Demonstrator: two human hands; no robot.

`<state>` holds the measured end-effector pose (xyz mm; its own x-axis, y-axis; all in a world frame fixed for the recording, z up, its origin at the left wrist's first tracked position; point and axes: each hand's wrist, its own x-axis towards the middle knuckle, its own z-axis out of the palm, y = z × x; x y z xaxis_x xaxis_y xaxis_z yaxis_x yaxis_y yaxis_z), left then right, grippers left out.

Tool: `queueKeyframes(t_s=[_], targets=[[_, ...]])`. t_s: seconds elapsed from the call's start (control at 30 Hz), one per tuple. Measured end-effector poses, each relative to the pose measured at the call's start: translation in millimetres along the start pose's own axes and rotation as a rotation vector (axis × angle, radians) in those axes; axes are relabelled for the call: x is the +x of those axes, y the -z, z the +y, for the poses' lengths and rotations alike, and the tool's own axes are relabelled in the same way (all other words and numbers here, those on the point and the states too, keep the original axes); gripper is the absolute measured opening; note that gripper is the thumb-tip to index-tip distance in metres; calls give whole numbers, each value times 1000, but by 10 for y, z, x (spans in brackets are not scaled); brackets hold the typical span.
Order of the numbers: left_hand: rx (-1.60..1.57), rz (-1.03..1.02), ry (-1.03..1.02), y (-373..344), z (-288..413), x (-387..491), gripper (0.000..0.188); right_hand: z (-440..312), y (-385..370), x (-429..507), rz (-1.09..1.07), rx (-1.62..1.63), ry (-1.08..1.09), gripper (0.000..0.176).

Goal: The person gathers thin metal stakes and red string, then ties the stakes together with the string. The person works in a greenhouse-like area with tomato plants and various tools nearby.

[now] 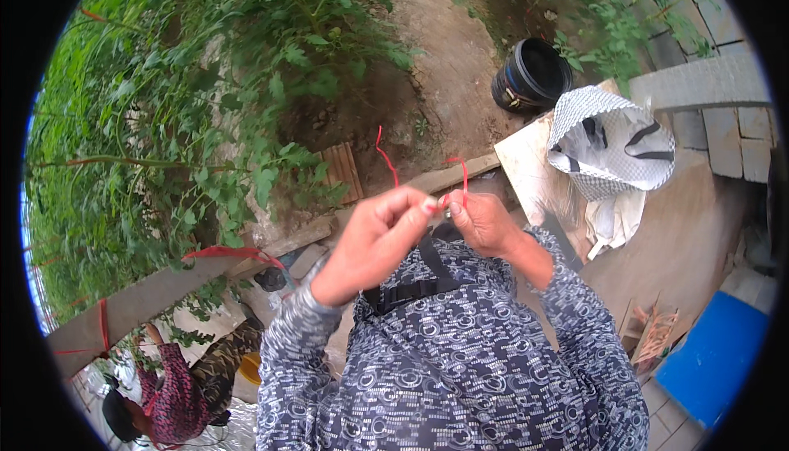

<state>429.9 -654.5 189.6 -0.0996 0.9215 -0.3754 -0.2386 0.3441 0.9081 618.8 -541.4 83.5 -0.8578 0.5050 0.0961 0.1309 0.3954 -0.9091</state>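
My left hand (379,238) and my right hand (485,223) meet in front of my waist, their fingertips close together. Both pinch a thin red cord (465,181) between thumb and forefinger. One end of red cord rises and curls above my right hand; another length reaches up past my left hand over the soil. Whether the two lengths are one piece I cannot tell. A black strap with a buckle (404,292) crosses my patterned shirt just below the hands.
Leafy tomato plants (246,68) fill the left. A black bucket (533,75) stands beyond a checked woven bag (607,142) on a pale board (533,167). A concrete beam (154,294) carries red ties. At lower left a person (175,395) works among plants. A blue panel (712,358) lies lower right.
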Motion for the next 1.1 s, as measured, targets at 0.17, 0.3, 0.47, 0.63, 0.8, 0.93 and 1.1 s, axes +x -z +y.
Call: queueKeyframes(t_s=[0.17,0.3,0.47,0.63,0.8,0.93,1.1], targets=[[44,-21,38,-267,-219,-255,21,310,-134,-150,84,-47,76,35],[-41,-14,26,-341,-116,-288,21,302,-89,-267,50,19,-14,40],[85,-65,44,-336,-11,-445,19,254,-61,-447,-23,-6,35,37],[129,-68,137,-239,-102,-671,20,149,-109,-600,-131,-192,200,29],[61,-116,233,-215,-73,-757,22,29,-120,-688,-140,-304,260,34],[73,-127,194,-243,-35,-711,21,25,-121,-725,-74,-373,303,36],[221,-160,119,-271,-12,-660,20,-28,-65,-713,-89,-452,308,34]])
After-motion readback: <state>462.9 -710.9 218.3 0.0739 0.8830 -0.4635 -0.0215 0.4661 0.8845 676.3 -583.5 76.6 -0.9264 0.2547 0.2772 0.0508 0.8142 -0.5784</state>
